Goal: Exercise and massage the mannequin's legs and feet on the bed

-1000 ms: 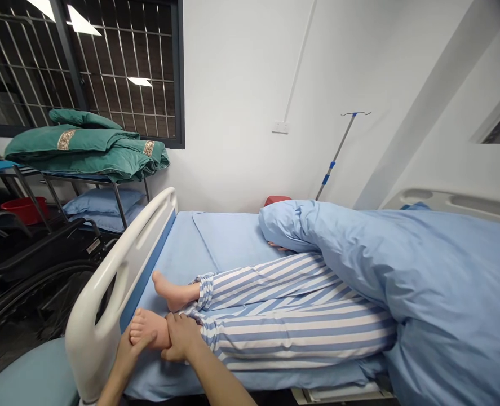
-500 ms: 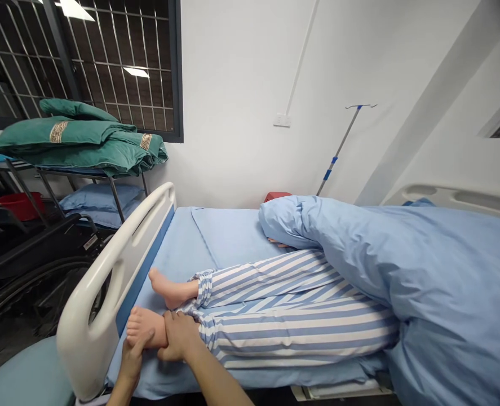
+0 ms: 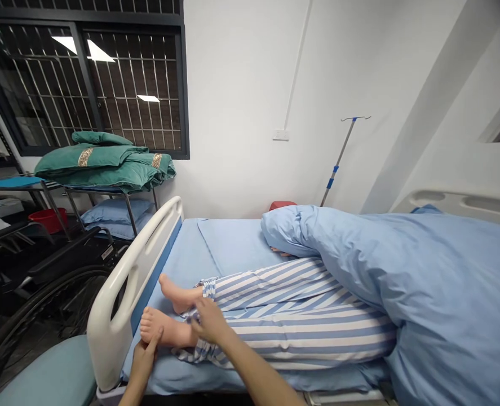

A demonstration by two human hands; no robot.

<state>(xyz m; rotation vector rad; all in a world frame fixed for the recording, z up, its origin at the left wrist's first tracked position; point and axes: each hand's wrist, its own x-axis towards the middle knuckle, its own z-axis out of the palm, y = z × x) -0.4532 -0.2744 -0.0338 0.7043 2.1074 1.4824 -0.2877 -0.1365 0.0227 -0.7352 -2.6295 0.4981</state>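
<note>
My left hand [image 3: 145,356] is closed around the front of the nearer bare foot [image 3: 171,330], its thumb along the side below the toes and its fingers hidden underneath. This foot looks smooth, like a manikin's. Over its ankle, my right hand [image 3: 211,322] is curled on the elastic cuff of the striped trousers [image 3: 292,338], fingertips partly hidden. The farther foot [image 3: 177,294] lies just beyond, toes up, its cuff around the ankle. Blue-and-white trouser legs stretch right, under a blue quilt [image 3: 359,254].
A white bed footboard [image 3: 106,304] stands left of the feet on the blue-sheeted bed [image 3: 228,239]. Beyond it are a wheelchair [image 3: 59,270], a teal stool seat [image 3: 49,375] and folded green bedding [image 3: 106,166]. An IV pole [image 3: 338,163] rises behind the bed.
My right hand has left the ankle and moved right and up onto the trouser cuff. The cuff's lower edge hangs looser. My left hand stays on the foot; the view has tilted up.
</note>
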